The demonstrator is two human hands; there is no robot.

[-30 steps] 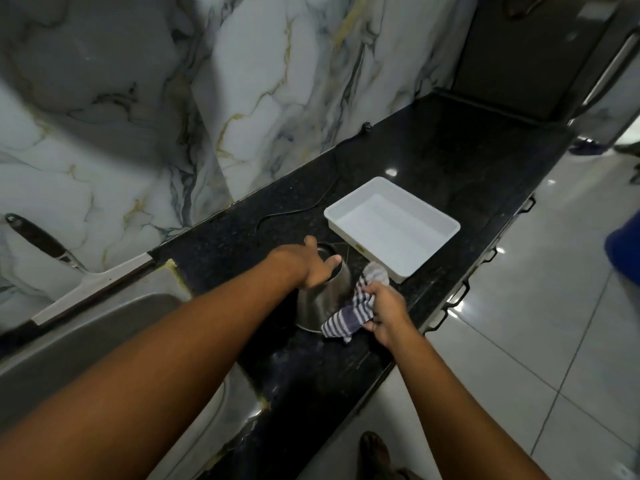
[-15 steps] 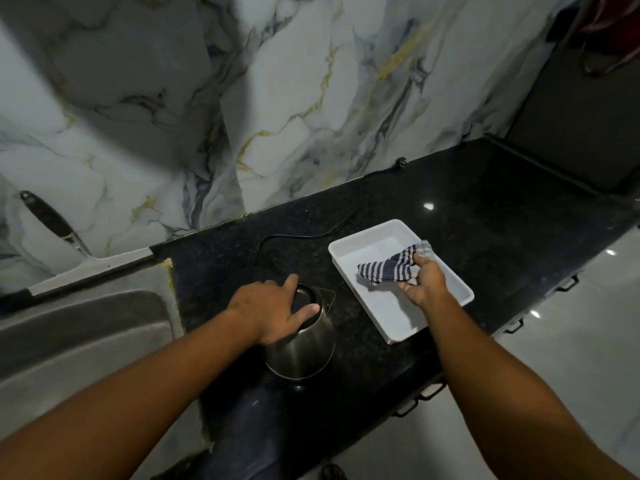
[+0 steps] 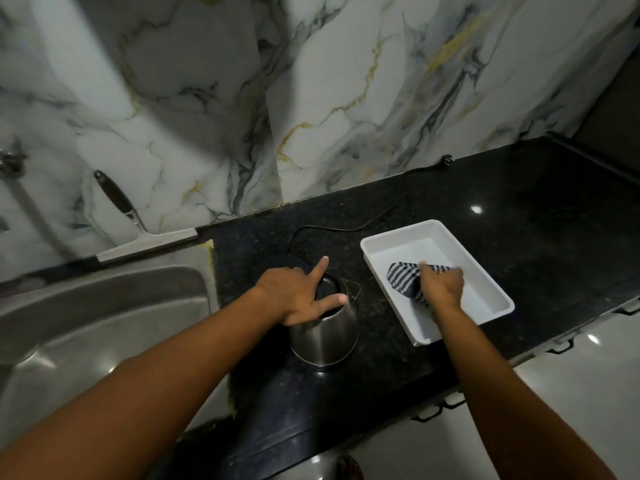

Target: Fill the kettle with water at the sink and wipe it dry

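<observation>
Head view looks down on a black speckled countertop (image 3: 519, 237) with the steel kettle (image 3: 325, 336) standing upright near its front edge; everything below is placed against that kettle. On the kettle's top rests the left hand (image 3: 294, 297), palm down over the dark lid, fingers spread apart, the index finger pointing away toward the wall and the thumb lying along the lid near the spout. To the kettle's right, just beside it but not touching, sits a white rectangular tray (image 3: 485, 268). Inside the tray the right hand (image 3: 440, 285) presses down on a striped cloth (image 3: 401, 277), fingers curled together on the cloth's bunched end while the striped part fans out toward the kettle on the tray floor. Behind the kettle a thin black cord (image 3: 346, 228) snakes across the counter toward the marble wall (image 3: 311, 98). Left of the kettle lies the steel sink (image 3: 104, 323), its rim meeting the counter. Beyond the sink, farther left and back from the kettle, a squeegee (image 3: 138, 237) leans against the wall with its dark handle up.
</observation>
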